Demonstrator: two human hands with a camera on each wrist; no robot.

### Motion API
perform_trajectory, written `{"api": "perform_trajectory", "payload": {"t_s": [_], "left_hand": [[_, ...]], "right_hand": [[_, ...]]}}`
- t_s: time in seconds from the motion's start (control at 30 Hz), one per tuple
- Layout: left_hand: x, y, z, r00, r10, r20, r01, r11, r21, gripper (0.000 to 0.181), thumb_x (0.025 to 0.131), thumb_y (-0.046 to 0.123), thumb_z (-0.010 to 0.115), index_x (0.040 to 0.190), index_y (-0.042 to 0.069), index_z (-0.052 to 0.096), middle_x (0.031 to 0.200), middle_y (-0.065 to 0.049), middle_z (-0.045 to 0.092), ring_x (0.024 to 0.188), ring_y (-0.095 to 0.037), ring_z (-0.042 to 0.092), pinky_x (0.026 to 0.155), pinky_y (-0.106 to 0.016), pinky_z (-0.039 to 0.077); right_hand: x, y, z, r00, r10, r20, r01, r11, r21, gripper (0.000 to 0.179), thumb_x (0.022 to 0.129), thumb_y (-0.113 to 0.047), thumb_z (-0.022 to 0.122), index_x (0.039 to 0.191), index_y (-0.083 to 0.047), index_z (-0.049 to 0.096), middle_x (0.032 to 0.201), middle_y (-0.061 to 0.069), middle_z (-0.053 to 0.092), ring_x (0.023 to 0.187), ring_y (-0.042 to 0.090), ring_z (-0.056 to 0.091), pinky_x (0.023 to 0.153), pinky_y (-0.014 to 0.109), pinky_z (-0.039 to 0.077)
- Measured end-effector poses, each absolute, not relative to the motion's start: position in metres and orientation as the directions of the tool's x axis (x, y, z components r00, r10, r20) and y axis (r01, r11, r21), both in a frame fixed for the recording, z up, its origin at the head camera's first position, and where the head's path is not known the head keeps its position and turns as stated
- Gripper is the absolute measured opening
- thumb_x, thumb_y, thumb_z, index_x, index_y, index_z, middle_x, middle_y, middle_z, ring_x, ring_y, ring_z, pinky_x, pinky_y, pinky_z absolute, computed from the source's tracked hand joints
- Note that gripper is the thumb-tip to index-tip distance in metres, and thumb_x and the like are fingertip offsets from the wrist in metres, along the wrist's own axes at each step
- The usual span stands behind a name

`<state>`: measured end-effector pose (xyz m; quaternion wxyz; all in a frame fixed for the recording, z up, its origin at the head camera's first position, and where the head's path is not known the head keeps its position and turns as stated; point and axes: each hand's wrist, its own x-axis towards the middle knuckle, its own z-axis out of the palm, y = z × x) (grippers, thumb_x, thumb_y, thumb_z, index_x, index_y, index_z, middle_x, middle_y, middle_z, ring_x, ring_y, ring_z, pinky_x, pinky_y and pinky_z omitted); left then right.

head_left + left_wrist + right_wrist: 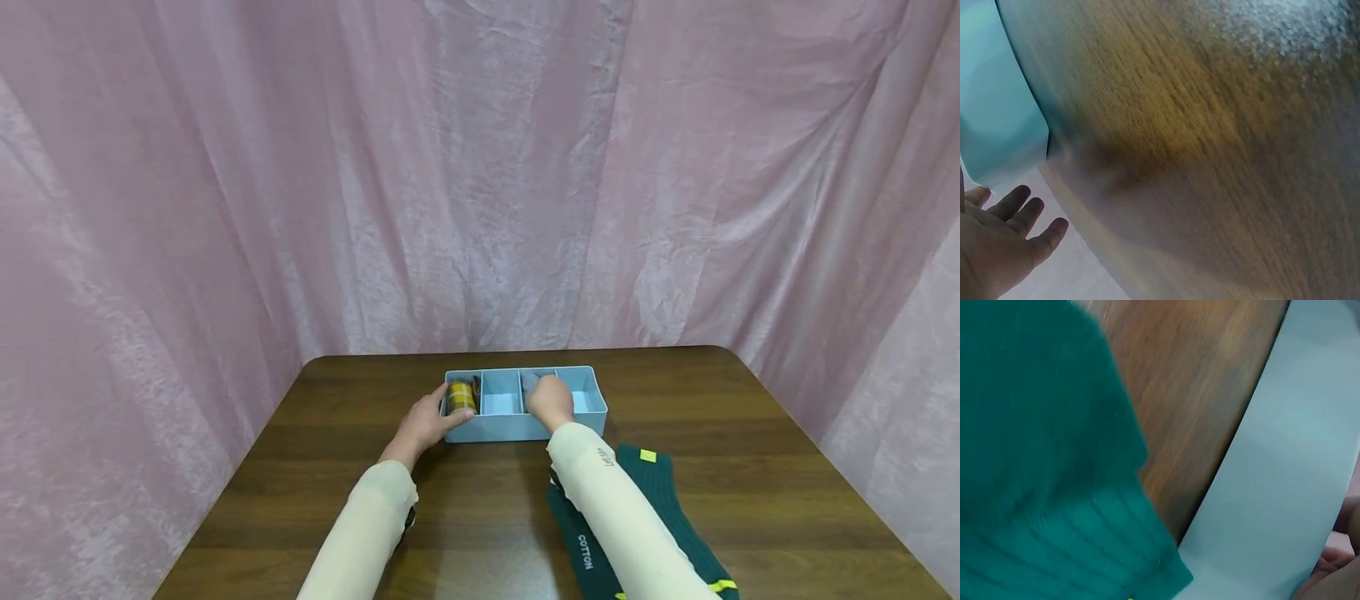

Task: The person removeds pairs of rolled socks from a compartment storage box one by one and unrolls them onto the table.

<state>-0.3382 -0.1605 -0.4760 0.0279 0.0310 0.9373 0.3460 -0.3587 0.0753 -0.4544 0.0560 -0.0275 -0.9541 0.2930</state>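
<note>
A light blue box (pixel 501 427) with a row of several compartments sits near the table's far edge. My left hand (pixel 426 425) rests at its left end, thumb along the front rim and fingers spread at the side; the left wrist view shows these fingers (pixel 1018 212) loosely extended. A yellow and dark plaid rolled bundle (pixel 461 397) fills the leftmost compartment. My right hand (pixel 551 402), fingers curled downward, reaches into the third compartment and grips a grey-blue bundle (pixel 530 383), mostly hidden. Under my right forearm lies a pair of dark green socks (pixel 652 483), one lettered COTTON.
The brown wooden table (pixel 360 417) has rounded far corners. Behind it hangs a pink velvet curtain (pixel 480 183). In the right wrist view, a green sock (pixel 1041 425) lies close by the box's front wall (pixel 1279 456).
</note>
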Motion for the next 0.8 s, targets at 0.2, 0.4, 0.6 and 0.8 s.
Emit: {"api": "perform_trajectory", "payload": {"t_s": [0.2, 0.4, 0.6, 0.8], "left_hand": [[-0.3392, -0.1635, -0.4696, -0.997, 0.072, -0.035, 0.032, 0.755, 0.655, 0.093, 0.088, 0.059, 0.066, 0.158, 0.013, 0.026, 0.152, -0.023, 0.037, 0.137, -0.043, 0.038, 0.106, -0.062, 0.032], [-0.3411, -0.1664, -0.4698, -0.996, 0.075, -0.037, 0.034, 0.761, 0.648, 0.093, 0.088, 0.060, 0.066, 0.158, 0.013, 0.027, 0.152, -0.022, 0.038, 0.137, -0.041, 0.038, 0.107, -0.061, 0.032], [-0.3411, -0.1649, -0.4703, -0.995, 0.089, -0.035, 0.046, 0.769, 0.637, 0.093, 0.088, 0.061, 0.066, 0.158, 0.013, 0.027, 0.152, -0.022, 0.039, 0.137, -0.042, 0.038, 0.106, -0.061, 0.033], [-0.3419, -0.1621, -0.4715, -0.996, 0.083, -0.041, 0.037, 0.770, 0.637, 0.093, 0.087, 0.061, 0.066, 0.158, 0.015, 0.028, 0.152, -0.022, 0.038, 0.138, -0.042, 0.037, 0.107, -0.061, 0.032]], "right_hand": [[-0.3585, 0.0743, -0.4516, -0.976, 0.146, 0.162, -0.002, 0.736, -0.677, 0.041, 0.087, -0.001, 0.053, 0.051, -0.016, 0.039, 0.052, -0.001, 0.036, 0.050, 0.017, 0.035, 0.046, 0.029, 0.030], [-0.3607, 0.0707, -0.4551, -0.983, 0.088, 0.162, -0.032, 0.781, -0.623, 0.046, 0.090, -0.004, 0.054, 0.049, -0.016, 0.037, 0.049, -0.001, 0.035, 0.047, 0.016, 0.033, 0.043, 0.028, 0.029], [-0.3584, 0.0695, -0.4567, -0.993, 0.003, 0.118, -0.056, 0.865, -0.499, 0.024, 0.085, 0.000, 0.060, 0.063, -0.006, 0.058, 0.063, 0.009, 0.056, 0.058, 0.024, 0.050, 0.051, 0.035, 0.041], [-0.3552, 0.0713, -0.4553, -0.981, 0.115, 0.158, -0.012, 0.769, -0.639, 0.022, 0.096, -0.014, 0.055, 0.100, 0.006, 0.061, 0.084, 0.020, 0.064, 0.078, 0.036, 0.063, 0.067, 0.048, 0.050]]}}
